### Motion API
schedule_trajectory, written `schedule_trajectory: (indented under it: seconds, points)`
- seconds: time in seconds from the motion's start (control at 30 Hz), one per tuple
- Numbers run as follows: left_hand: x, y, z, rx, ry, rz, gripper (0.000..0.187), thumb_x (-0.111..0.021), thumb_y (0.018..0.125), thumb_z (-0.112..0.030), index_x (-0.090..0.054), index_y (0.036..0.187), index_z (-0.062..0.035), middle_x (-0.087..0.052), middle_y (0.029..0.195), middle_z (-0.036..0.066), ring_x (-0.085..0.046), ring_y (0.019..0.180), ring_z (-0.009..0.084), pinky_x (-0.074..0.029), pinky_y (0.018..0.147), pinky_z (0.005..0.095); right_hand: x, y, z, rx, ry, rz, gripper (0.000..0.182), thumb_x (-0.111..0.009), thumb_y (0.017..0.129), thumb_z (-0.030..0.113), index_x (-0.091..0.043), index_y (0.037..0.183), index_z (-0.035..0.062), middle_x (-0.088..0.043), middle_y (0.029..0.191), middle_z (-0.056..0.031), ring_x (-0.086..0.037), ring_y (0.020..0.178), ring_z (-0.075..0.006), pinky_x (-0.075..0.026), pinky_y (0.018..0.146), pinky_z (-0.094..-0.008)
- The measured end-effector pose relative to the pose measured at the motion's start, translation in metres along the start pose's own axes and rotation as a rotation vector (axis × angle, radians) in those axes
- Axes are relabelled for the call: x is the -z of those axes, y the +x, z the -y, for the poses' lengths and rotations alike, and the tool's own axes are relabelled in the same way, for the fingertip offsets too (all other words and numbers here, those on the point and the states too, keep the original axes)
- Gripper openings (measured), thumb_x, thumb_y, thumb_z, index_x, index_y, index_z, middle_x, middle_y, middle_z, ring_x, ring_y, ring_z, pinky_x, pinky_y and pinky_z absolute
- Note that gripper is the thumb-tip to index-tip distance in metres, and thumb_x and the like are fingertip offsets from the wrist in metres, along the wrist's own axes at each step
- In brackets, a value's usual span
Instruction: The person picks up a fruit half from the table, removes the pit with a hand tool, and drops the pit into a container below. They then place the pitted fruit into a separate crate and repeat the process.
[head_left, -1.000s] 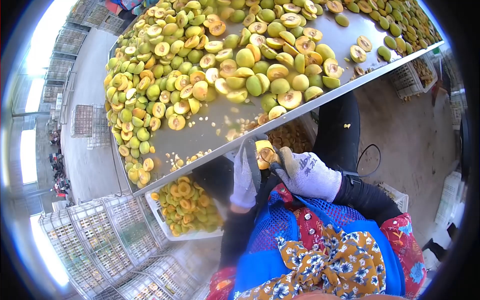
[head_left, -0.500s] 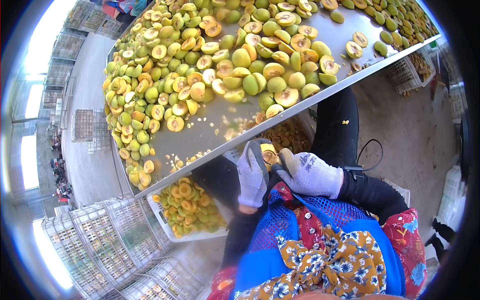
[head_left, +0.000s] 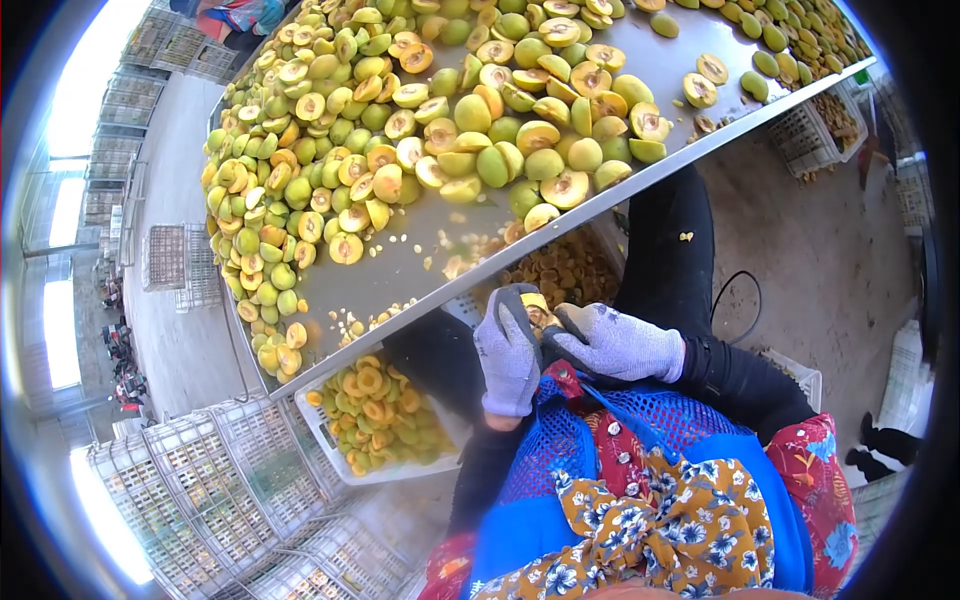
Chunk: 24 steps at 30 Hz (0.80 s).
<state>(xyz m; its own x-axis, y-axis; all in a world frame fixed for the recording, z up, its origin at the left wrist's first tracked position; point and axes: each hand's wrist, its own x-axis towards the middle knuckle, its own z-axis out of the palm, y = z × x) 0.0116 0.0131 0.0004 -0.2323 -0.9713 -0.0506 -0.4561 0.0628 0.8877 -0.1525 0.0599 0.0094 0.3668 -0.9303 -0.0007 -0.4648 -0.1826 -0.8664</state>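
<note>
In front of my chest, just below the table's edge, both my gloved hands meet. Grey-white with dark fingertips, my left hand (head_left: pixel 508 350) is closed around a yellow-orange fruit half (head_left: pixel 537 307), plum- or apricot-like. My right hand (head_left: pixel 622 343) has its fingers curled and pressed together against the same piece; whatever they grip is hidden. Above my hands, a sloping metal table (head_left: pixel 400 275) carries a heap of halved green-yellow fruit (head_left: pixel 350 150), some showing brown centres. Pale seeds (head_left: pixel 350 325) lie scattered near its edge.
A white crate of fruit halves (head_left: pixel 385 425) stands below the table at left. Under the edge sits a container of brownish pieces (head_left: pixel 565 270). Another crate (head_left: pixel 805 145) is at right. Stacked wire-framed crates (head_left: pixel 220 480) fill the lower left. My leg (head_left: pixel 670 240) reaches under the table.
The fruit half has turned between my fingers, and its round cut face shows less. My right hand has shifted slightly. The whole view has moved a little.
</note>
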Motion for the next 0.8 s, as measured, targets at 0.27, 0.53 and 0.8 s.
schedule_trajectory:
  seconds: [0.27,0.53,0.8]
  points:
    - [0.011,0.004,0.003,-0.375,0.283,0.115,0.019,-0.045,0.098,-0.014,-0.062,0.100,-0.0032,-0.065,0.090,0.016,-0.064,0.082,0.0341,-0.050,0.073,0.0418,0.000,-0.006,0.006,-0.085,-0.177,-0.032,0.036,-0.056,0.095,0.029,-0.046,0.097,-0.0060,-0.058,0.059,-0.0192,-0.062,0.058,-0.0397,-0.050,0.053,-0.0468]
    - [-0.005,-0.002,0.003,-0.054,0.012,0.016,0.027,-0.042,0.102,-0.018,-0.063,0.102,-0.0012,-0.067,0.089,0.016,-0.066,0.080,0.0310,-0.051,0.074,0.0391,-0.011,-0.007,-0.010,-0.235,0.437,0.017,0.041,-0.051,0.100,0.038,-0.056,0.098,-0.0023,-0.059,0.064,-0.0125,-0.060,0.051,-0.0218,-0.048,0.048,-0.0357]
    - [-0.011,-0.001,0.026,-0.334,0.308,-0.038,0.029,-0.043,0.102,-0.021,-0.065,0.102,-0.0016,-0.068,0.088,0.014,-0.067,0.081,0.0272,-0.051,0.076,0.0374,-0.011,-0.004,-0.006,-0.536,0.902,0.177,0.047,-0.047,0.101,0.047,-0.064,0.098,0.0032,-0.058,0.067,-0.0022,-0.052,0.047,-0.0082,-0.041,0.043,-0.0224]
